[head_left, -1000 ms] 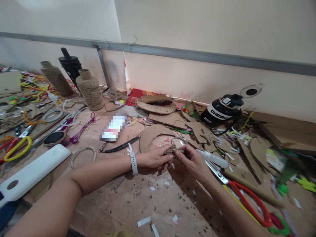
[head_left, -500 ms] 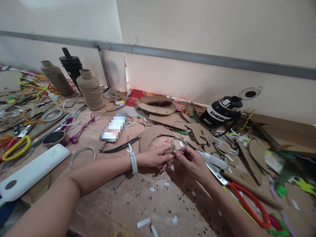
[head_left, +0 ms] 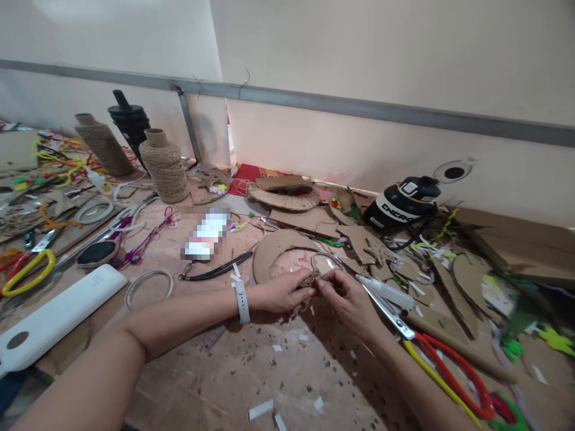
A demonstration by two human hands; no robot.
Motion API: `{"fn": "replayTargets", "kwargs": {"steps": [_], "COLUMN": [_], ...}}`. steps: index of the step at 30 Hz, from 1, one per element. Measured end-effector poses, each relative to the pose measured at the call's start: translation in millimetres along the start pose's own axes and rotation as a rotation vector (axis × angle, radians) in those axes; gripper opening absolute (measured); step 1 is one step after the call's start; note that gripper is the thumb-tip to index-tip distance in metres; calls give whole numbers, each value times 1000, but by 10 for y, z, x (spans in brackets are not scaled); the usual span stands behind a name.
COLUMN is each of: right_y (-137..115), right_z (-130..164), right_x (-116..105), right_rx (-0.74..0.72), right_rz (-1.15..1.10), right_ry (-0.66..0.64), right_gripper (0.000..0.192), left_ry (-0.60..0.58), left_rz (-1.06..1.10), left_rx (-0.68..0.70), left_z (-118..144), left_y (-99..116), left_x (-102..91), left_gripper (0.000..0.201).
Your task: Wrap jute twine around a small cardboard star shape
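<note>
Near edge: worn wooden tabletop (head_left: 251, 371), pinkish, scuffed, strewn with dark crumbs and small white paper scraps; this bare patch between the forearms the only open room. Near left: smooth white plastic case (head_left: 54, 317), flat, rounded corners, lying at an angle by the table's edge. Near right: scissors with red and yellow looped handles (head_left: 449, 374), metal blades pointing toward the hands.

Centre: left hand (head_left: 281, 292), white band at the wrist, fingertips pinched narrow on a small jute twine knot (head_left: 311, 279), rough and fibrous. Right hand (head_left: 348, 299) meeting it from the right, thumb and forefinger pinched on the same knot. Twine knot sitting on the near side of a thin metal ring (head_left: 327, 261), just above the tabletop, over a flat cardboard ring (head_left: 276, 251). White glue tube (head_left: 386, 288) just right of the right hand.

Left of centre: bare wire hoop (head_left: 148, 286) lying flat, black strap (head_left: 215, 268) beyond it.

Farther: cut cardboard pieces crowding the right half, little free space there. Far left: two cones of coarse jute twine (head_left: 165, 164), upright. Far right: black bottle (head_left: 402, 206) on its side near the cream wall.
</note>
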State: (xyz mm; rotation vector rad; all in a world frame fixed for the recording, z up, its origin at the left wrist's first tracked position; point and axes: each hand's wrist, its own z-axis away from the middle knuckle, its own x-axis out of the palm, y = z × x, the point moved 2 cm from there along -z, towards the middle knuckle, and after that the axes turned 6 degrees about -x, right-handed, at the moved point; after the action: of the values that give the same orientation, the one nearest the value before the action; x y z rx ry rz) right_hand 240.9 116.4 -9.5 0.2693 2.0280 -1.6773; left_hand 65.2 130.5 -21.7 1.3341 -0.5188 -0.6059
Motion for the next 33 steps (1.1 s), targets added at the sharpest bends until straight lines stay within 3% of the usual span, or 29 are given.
{"fn": "replayTargets", "kwargs": {"steps": [4, 7, 12, 19, 25, 29, 33], "right_y": [-100, -169, -108, 27, 79, 95, 68], "right_z": [-21, -22, -38, -33, -13, -9, 1], "right_x": [-25, -65, -50, 7, 36, 51, 60], "right_rx": [47, 100, 88, 60, -3, 3, 5], "right_rz": [-134, -221, -216, -219, -184, -235, -253], "right_ry": [-24, -14, -2, 15, 57, 75, 57], "right_gripper": [43, 43, 43, 42, 36, 35, 34], "left_ry": [-124, -138, -158, -123, -14, -69, -27], "left_rz": [71, 157, 178, 108, -30, 71, 66], "left_rx": [-104, -104, -135, -121, -52, -63, -21], "left_z": [-14, -25, -38, -40, 9, 32, 14], "left_y": [9, 37, 21, 17, 106, 85, 51], "left_x": [3, -21, -21, 20, 20, 11, -2], "left_gripper": [58, 71, 73, 72, 64, 64, 66]}}
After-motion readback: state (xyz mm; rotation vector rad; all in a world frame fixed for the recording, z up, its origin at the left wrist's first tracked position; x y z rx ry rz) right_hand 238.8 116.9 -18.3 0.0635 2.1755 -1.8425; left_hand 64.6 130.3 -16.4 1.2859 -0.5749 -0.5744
